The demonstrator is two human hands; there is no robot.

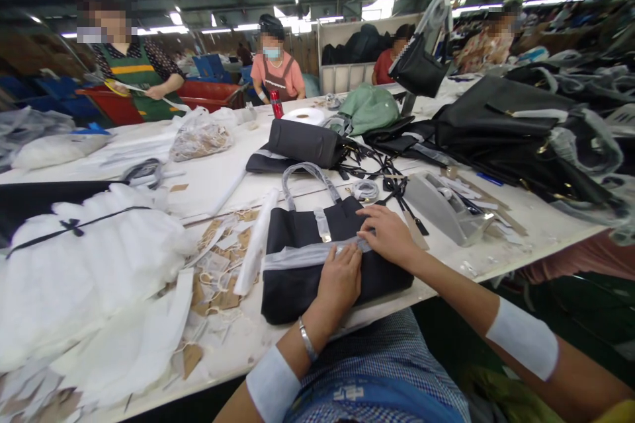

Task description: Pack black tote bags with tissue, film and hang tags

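Observation:
A black handbag [297, 291] lies on the table's front edge, its wrapped handle [308, 172] pointing away from me. A whitish strip of wrapping [292, 258] runs across its front, and a wrapped tab with a gold-coloured clasp [324, 228] sits above the strip. My left hand [341, 277] rests flat on the bag, fingertips on the strip. With fingers apart and bent, my right hand [385, 232] touches the strip and the bag's upper right part. Neither hand grips anything that I can see.
White bundled sheets [99, 258], a rolled clear sheet [255, 244] and scattered tags [223, 277] lie left. A grey tape dispenser [446, 208] and black bags [501, 139] are on the right. Another dark bag [302, 143] lies beyond. Several people stand or sit across the table.

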